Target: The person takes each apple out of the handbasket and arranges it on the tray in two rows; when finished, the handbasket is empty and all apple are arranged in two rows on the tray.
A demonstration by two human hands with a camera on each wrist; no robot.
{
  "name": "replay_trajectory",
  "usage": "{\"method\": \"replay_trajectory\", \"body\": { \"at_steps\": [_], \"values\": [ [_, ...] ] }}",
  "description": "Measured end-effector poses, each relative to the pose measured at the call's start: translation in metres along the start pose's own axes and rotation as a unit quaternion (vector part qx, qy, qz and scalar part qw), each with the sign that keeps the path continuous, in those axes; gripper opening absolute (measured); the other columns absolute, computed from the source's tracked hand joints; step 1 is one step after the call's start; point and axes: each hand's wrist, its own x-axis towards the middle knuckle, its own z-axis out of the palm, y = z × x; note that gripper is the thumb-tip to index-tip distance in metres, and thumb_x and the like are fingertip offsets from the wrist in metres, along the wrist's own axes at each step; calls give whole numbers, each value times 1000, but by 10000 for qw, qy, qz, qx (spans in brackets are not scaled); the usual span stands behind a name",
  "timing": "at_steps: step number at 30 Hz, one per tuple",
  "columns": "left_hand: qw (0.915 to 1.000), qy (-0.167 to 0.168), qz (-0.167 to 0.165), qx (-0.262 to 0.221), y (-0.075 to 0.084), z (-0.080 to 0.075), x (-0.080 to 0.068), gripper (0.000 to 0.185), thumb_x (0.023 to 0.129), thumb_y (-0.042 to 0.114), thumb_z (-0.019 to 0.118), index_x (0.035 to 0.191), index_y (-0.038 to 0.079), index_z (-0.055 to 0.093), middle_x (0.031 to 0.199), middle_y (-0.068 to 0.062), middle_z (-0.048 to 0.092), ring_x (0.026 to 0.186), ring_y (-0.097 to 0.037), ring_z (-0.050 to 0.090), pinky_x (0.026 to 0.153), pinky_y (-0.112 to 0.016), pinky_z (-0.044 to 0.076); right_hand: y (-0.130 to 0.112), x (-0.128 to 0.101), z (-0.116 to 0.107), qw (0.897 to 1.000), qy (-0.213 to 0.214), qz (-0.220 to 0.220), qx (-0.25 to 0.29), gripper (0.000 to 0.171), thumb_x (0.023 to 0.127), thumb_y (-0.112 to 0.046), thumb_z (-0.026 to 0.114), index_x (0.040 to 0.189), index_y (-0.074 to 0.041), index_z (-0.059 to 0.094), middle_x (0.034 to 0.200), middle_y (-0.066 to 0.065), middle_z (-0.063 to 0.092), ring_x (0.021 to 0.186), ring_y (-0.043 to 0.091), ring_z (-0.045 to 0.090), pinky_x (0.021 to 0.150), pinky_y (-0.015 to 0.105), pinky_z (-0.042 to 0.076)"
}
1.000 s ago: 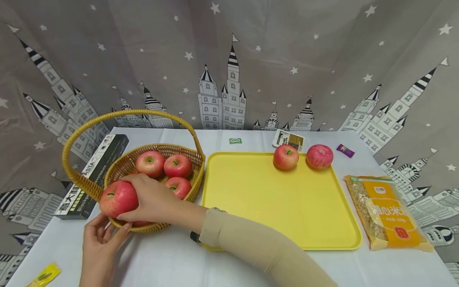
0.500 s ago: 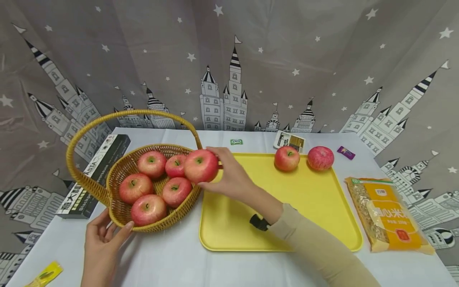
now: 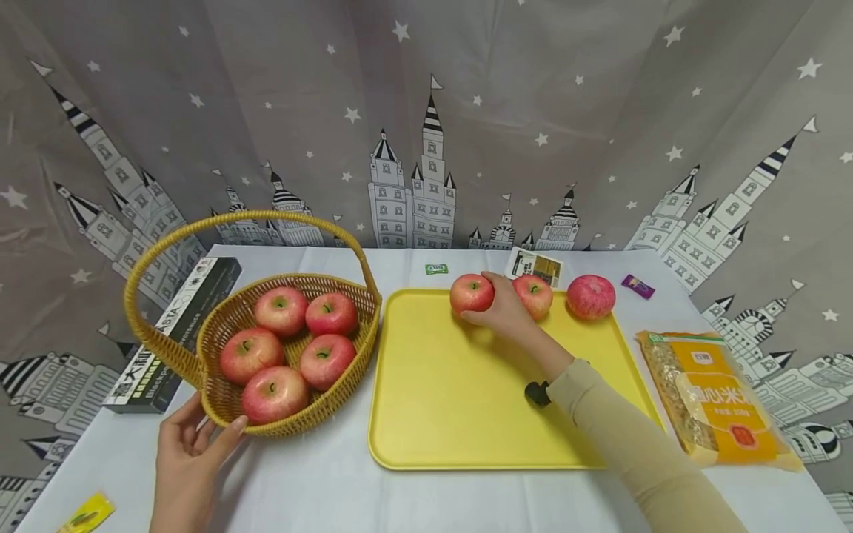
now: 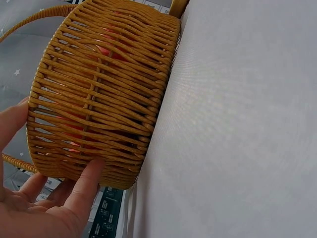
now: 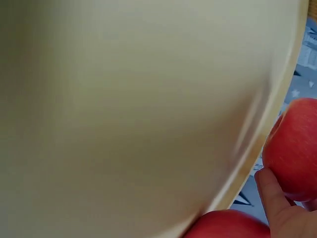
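Observation:
My right hand (image 3: 504,309) holds a red apple (image 3: 472,294) by its side, at the back edge of the yellow tray (image 3: 426,437). In the right wrist view a finger lies along the underside of this apple (image 5: 297,153). Right beside the hand sits a second apple (image 3: 537,297), and a darker one (image 3: 591,297) is at the tray's back right corner. My left hand (image 3: 189,459) holds the near left end of the wicker basket (image 3: 346,396), thumb at the rim and fingers against the woven wall (image 4: 99,99). Several apples (image 3: 275,394) lie inside the basket.
The basket's tall handle (image 3: 249,216) arches over it. A black pasta box (image 3: 175,333) lies behind the basket's left side. Right of the tray is an orange food bag (image 3: 720,400). Small packets (image 3: 436,269) and a white card-like pack (image 3: 535,266) lie toward the back.
My right hand has carried an apple from the basket's left end, rightward across it, to the tray's back edge. The left hand has stayed at the basket.

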Motion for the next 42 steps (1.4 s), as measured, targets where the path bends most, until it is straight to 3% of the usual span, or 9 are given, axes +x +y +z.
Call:
{"method": "replay_trajectory", "body": {
  "at_steps": [5, 14, 17, 20, 24, 28, 32, 36, 42],
  "values": [
    [10000, 15, 22, 78, 0, 0, -1, 75, 86, -5, 68, 143, 21, 28, 147, -10, 26, 133, -21, 32, 82, -10, 52, 6, 2, 2, 10000, -17, 21, -15, 87, 72, -25, 86, 140, 1, 39, 136, 19, 45, 121, 32, 46, 107, 44, 43],
    [9995, -78, 289, -123, -3, 0, 0, 69, 84, -12, 66, 136, 21, 34, 133, 3, 38, 123, -15, 41, 82, -13, 53, 4, 5, 4, 9995, -196, 169, -161, 88, 75, -27, 84, 143, -1, 34, 135, 19, 43, 119, 32, 47, 107, 45, 42],
    [9995, -89, 273, -126, -3, 0, 1, 70, 84, -11, 67, 137, 21, 33, 133, 3, 37, 126, -19, 39, 83, -13, 53, 0, 5, 7, 9988, -180, -48, -463, 89, 77, -26, 82, 145, -1, 31, 142, 20, 37, 126, 33, 41, 111, 46, 38],
    [9996, -114, 244, -127, -4, 0, 1, 71, 85, -11, 66, 138, 21, 33, 134, 3, 37, 128, -20, 37, 84, -12, 53, -14, -1, 8, 9947, -14, -609, -827, 84, 79, -27, 79, 146, -3, 34, 148, 20, 31, 135, 35, 31, 114, 51, 31],
    [9994, -96, 239, -248, -3, 0, 1, 70, 84, -13, 65, 136, 22, 34, 135, 2, 38, 127, -18, 38, 83, -13, 53, -52, -16, 14, 9815, -80, -1692, -896, 71, 84, -27, 74, 144, -7, 41, 149, 16, 34, 138, 31, 29, 115, 51, 29],
    [9996, -16, 167, -248, -2, 2, 0, 70, 84, -13, 65, 135, 22, 34, 135, 2, 37, 128, -20, 38, 82, -13, 54, -95, -30, 29, 9655, -784, -2341, -825, 63, 88, -29, 70, 143, -12, 44, 142, 7, 45, 133, 22, 39, 114, 38, 34],
    [9999, 80, -21, -70, 1, 2, 1, 71, 85, -9, 67, 138, 24, 32, 140, -1, 34, 132, -21, 35, 81, -12, 54, -128, -38, 50, 9458, -1439, -2655, -1198, 60, 90, -35, 68, 142, -15, 47, 140, 3, 48, 130, 20, 42, 113, 30, 34],
    [9998, 136, -142, 5, 2, 2, 1, 72, 86, -7, 67, 140, 25, 30, 146, -6, 28, 134, -20, 33, 81, -11, 53, -147, -37, 74, 9216, -1798, -2937, -1791, 57, 90, -39, 65, 140, -17, 49, 136, 0, 51, 123, 18, 47, 107, 26, 39],
    [9999, 140, -24, -93, -1, 2, 1, 71, 86, -9, 66, 138, 24, 32, 140, 0, 34, 132, -21, 34, 81, -12, 53, -166, -30, 105, 8980, -2038, -2687, -2826, 48, 88, -45, 62, 131, -23, 57, 120, -2, 58, 101, 16, 56, 81, 27, 52]
  ]
}}
